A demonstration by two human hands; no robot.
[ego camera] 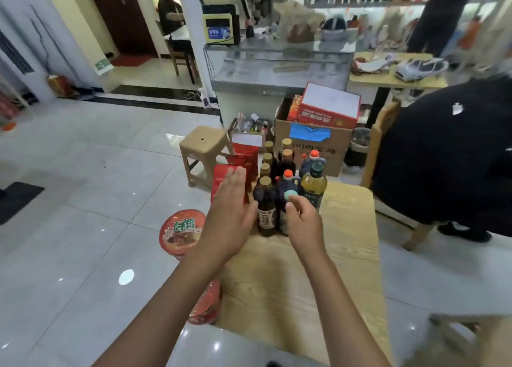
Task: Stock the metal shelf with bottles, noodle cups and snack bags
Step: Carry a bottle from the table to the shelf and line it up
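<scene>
Right in the middle of the frame, both hands reach over a wooden counter (346,255). The left hand (231,217) has a released grip, fingers flat and straight, just in front of a red snack bag (224,178). The right hand (303,219) pinches a teal cap (291,194) on a dark bottle (284,200). More bottles (285,158) stand close behind it. A red noodle cup (181,232) sits at the counter's left edge, lower left of the hands.
</scene>
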